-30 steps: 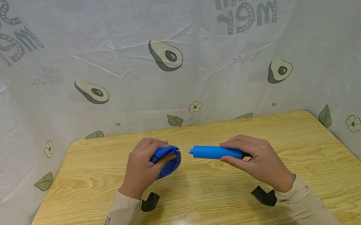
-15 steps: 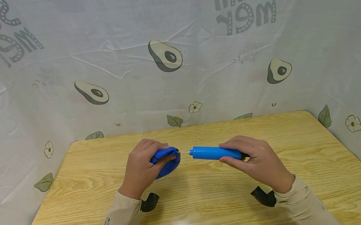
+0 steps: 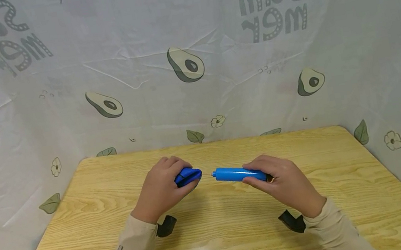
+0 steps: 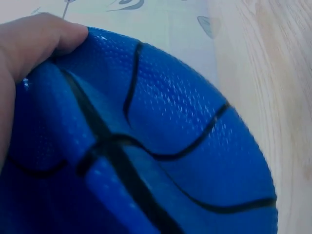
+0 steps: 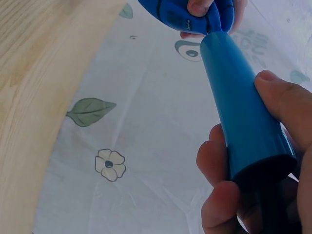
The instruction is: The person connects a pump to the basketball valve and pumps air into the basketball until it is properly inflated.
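A limp blue basketball (image 3: 188, 176) with black lines is gripped in my left hand (image 3: 163, 188), between thumb and fingers. In the left wrist view, the collapsed basketball (image 4: 195, 131) has a deep fold, and a digit presses on its rim. My right hand (image 3: 282, 182) holds a blue hand pump (image 3: 235, 174) by its barrel, nearly level. From the pump's tip a thin needle (image 3: 207, 174) reaches to the ball's right edge; its far end is hidden there. The right wrist view shows the pump barrel (image 5: 239, 97) pointing at the ball, a dark rod at its rear.
Both hands are above a wooden table (image 3: 233, 229). A pale curtain (image 3: 152, 119) printed with avocados encloses its back and sides. A black elbow-shaped piece (image 3: 167, 225) sits by the left wrist, and a similar black piece (image 3: 292, 221) by the right.
The ball has turned in my left hand, so less of its underside shows in the head view. The pump has dipped slightly, still pointing at the ball. The head view has shifted a little.
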Available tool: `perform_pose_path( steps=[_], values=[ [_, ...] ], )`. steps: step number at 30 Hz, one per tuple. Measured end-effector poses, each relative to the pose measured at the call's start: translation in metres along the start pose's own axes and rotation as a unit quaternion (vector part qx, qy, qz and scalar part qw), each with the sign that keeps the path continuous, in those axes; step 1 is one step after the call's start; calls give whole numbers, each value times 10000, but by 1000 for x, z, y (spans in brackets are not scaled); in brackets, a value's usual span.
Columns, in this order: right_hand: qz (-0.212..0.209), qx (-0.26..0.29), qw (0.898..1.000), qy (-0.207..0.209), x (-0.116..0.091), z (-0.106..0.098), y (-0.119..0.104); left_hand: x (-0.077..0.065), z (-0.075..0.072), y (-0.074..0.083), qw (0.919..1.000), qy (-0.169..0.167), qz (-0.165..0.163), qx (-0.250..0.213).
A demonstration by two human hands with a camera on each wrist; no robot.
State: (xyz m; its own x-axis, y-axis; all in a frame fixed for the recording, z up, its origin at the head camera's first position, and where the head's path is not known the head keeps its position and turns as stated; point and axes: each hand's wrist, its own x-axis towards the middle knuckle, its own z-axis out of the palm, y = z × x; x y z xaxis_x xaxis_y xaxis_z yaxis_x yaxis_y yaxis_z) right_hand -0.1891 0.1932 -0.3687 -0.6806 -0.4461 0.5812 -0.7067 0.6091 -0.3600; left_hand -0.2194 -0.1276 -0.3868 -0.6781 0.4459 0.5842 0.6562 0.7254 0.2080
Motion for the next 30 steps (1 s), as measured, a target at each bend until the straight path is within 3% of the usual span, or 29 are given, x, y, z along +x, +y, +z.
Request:
perform_pose_path(
  steps=[11, 18, 30],
  values=[
    [-66, -29, 10000, 14, 0, 2, -1, 1, -5, 4, 9988, -53, 371, 306],
    [-167, -28, 9999, 33, -1, 4, 0, 0, -6, 6, 9987, -144, 299, 377],
    [-21, 48, 9998, 181, 0, 9, -3, 0, -5, 14, 9995, 135, 127, 255]
  ],
)
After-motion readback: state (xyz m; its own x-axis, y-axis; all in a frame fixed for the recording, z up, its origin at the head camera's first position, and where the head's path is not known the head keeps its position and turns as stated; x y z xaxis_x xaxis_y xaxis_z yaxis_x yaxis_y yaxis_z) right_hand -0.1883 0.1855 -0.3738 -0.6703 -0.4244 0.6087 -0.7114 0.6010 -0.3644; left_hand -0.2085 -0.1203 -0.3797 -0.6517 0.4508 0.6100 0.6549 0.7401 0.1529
